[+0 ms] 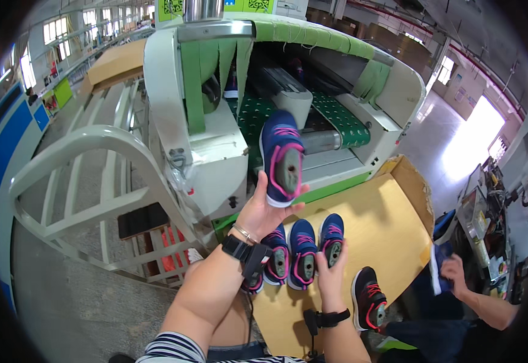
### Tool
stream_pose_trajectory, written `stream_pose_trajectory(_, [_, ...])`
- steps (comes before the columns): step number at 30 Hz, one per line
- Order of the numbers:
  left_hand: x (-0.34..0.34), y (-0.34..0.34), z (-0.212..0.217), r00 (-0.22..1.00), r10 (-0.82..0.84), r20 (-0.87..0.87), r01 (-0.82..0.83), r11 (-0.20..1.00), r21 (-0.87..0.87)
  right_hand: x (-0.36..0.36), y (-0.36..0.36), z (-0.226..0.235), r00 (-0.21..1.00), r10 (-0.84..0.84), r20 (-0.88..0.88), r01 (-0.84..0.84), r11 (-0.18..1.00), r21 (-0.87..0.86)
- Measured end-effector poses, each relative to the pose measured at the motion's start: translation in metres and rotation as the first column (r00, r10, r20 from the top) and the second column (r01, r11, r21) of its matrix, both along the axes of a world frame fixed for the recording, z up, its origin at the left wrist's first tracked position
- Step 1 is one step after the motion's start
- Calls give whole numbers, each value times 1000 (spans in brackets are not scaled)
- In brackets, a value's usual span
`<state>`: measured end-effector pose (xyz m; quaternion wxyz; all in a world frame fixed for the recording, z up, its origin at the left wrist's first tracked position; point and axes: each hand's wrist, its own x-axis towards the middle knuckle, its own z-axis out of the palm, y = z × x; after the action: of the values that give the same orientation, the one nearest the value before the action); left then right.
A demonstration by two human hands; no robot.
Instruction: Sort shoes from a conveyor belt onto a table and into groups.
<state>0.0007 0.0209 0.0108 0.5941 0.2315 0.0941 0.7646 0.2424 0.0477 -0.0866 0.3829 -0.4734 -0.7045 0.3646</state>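
Left hand (261,213), centre: cradles raised navy shoe (279,136) underneath, apparently for balance. Right hand (332,278), lower centre: fingers grasp row-end shoe (332,226).

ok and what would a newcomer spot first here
Probably the navy-and-pink shoe held up in the left hand, in front of the machine's green dotted belts. Below, similar shoes stand in a row on cardboard, the right hand at the rightmost one's heel. A darker shoe with red laces sits apart, further right.
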Motion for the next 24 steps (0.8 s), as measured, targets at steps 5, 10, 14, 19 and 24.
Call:
stream_pose_trajectory(5, [0, 17, -10, 995, 88, -52, -93, 991, -99, 22, 10, -37, 965, -78, -252, 20, 974, -227])
stream_pose_trajectory(10, [-18, 5, 11, 993, -56, -101, 41, 990, -137, 27, -53, 9, 950, -95, -298, -20, 932, -362])
stream_pose_trajectory(14, [-23, 2, 14, 985, -59, -160, 45, 995, -92, 49, -62, 62, 991, 130, -23, -131, 989, -65])
stream_pose_trajectory(19, [-27, 17, 14, 983, 144, 118, -141, 989, -36, 63, -7, 56, 995, 0, 97, -2, 1000, 17])
stream_pose_trajectory(24, [-25, 14, 12, 996, 55, -66, -58, 998, -40, 27, 24, 2, 984, 126, -126, -149, 970, -192])
